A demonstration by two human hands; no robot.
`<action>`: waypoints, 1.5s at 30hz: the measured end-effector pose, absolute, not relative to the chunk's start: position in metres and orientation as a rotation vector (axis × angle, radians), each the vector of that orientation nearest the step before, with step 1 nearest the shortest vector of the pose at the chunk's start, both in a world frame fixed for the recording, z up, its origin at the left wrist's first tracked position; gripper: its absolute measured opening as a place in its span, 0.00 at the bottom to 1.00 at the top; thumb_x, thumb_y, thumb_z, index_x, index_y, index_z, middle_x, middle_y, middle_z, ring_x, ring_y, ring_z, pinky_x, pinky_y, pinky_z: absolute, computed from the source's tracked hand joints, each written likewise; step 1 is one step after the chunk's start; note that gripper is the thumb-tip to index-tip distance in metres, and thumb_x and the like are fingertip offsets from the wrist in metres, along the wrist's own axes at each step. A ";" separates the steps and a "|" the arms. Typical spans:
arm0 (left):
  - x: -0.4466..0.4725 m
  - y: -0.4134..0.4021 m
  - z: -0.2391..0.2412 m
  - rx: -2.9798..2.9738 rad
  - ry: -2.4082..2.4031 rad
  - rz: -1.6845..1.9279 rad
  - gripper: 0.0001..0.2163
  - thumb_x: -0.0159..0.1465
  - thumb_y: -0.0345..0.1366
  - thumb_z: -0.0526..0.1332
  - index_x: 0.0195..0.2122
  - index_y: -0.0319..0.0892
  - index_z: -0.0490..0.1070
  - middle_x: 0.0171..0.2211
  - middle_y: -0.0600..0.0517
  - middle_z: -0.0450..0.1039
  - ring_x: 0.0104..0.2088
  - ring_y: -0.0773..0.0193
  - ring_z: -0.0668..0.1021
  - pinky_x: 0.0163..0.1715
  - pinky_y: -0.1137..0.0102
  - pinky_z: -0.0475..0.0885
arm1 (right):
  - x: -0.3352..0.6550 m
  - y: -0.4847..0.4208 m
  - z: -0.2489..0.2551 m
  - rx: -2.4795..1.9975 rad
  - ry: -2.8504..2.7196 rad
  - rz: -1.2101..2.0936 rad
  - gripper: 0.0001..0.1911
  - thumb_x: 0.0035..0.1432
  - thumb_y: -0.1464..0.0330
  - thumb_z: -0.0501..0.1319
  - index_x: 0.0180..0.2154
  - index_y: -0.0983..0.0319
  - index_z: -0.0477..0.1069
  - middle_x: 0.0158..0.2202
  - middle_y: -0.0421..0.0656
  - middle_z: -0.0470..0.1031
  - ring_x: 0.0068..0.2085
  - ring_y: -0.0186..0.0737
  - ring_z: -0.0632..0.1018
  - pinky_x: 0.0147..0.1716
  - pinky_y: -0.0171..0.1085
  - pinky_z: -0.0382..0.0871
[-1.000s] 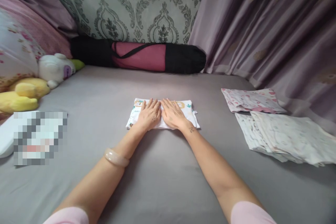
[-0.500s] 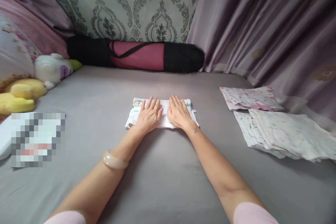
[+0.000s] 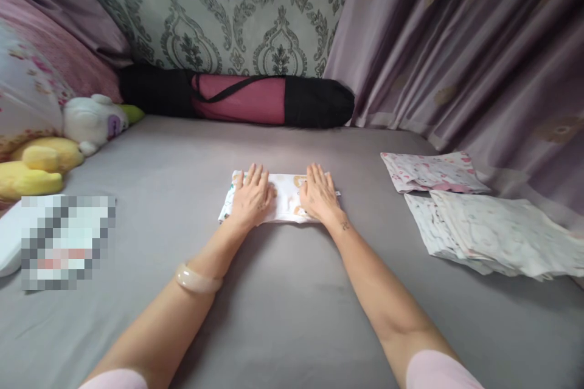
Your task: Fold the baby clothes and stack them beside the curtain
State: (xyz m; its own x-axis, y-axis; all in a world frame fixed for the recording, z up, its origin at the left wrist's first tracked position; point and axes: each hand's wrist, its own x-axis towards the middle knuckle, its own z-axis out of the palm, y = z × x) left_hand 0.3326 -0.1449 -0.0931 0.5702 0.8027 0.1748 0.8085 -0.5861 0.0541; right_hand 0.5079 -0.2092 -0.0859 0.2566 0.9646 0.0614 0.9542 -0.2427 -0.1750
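Note:
A white folded cloth point(image 3: 286, 197) with small coloured prints lies flat on the grey bed sheet point(image 3: 292, 292), straight in front of me. On its left part rests my left hand point(image 3: 252, 197), palm down with the fingers stretched out. My right hand point(image 3: 318, 194) lies flat on the right part, its fingers also extended. Between the two hands the middle of the cloth shows, with orange-brown prints near my right hand. Neither hand grips anything; both press on the fabric from above. What lies beneath the palms is hidden.
To the right lie a stack of pale folded cloths point(image 3: 497, 234) and a pink-patterned folded cloth point(image 3: 433, 171). A black and pink long bag point(image 3: 241, 97) runs along the wall. Plush toys point(image 3: 91, 121) and a white object point(image 3: 13, 237) beside a blurred-out item point(image 3: 68, 243) are at left.
My hands have slid apart over the cloth, the left one leftward and the right one rightward. More of the cloth's printed middle now shows between them.

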 end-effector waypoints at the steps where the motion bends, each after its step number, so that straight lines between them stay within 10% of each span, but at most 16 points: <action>1: 0.330 -0.143 -0.093 -2.731 -1.461 -0.280 0.26 0.72 0.39 0.41 0.66 0.30 0.57 0.69 0.37 0.53 0.70 0.48 0.53 0.68 0.50 0.46 | 0.510 -0.209 -0.087 -2.377 -1.784 0.072 0.32 0.68 0.67 0.40 0.68 0.77 0.51 0.71 0.55 0.47 0.71 0.48 0.49 0.69 0.48 0.38; 28: 0.303 -0.114 -0.106 -2.691 -1.973 -0.219 0.34 0.70 0.49 0.37 0.68 0.26 0.52 0.69 0.30 0.50 0.69 0.37 0.53 0.64 0.40 0.48 | 0.531 -0.209 -0.095 -2.512 -1.481 0.272 0.35 0.70 0.60 0.38 0.68 0.78 0.47 0.72 0.58 0.45 0.71 0.53 0.49 0.68 0.48 0.41; 45: 0.284 -0.124 -0.090 -2.471 -2.039 -0.309 0.27 0.66 0.47 0.47 0.52 0.27 0.71 0.53 0.26 0.69 0.56 0.35 0.70 0.52 0.53 0.66 | 0.536 -0.255 -0.080 -2.415 -1.474 0.133 0.22 0.68 0.67 0.49 0.59 0.67 0.65 0.57 0.54 0.72 0.57 0.48 0.71 0.56 0.40 0.61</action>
State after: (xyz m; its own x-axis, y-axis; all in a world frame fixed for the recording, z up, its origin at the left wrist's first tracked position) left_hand 0.2836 -0.1238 -0.0898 0.1799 0.9788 0.0983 0.9640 -0.1953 0.1802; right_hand 0.5358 -0.2551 -0.0804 0.4673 0.8805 0.0802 0.8519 -0.4242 -0.3070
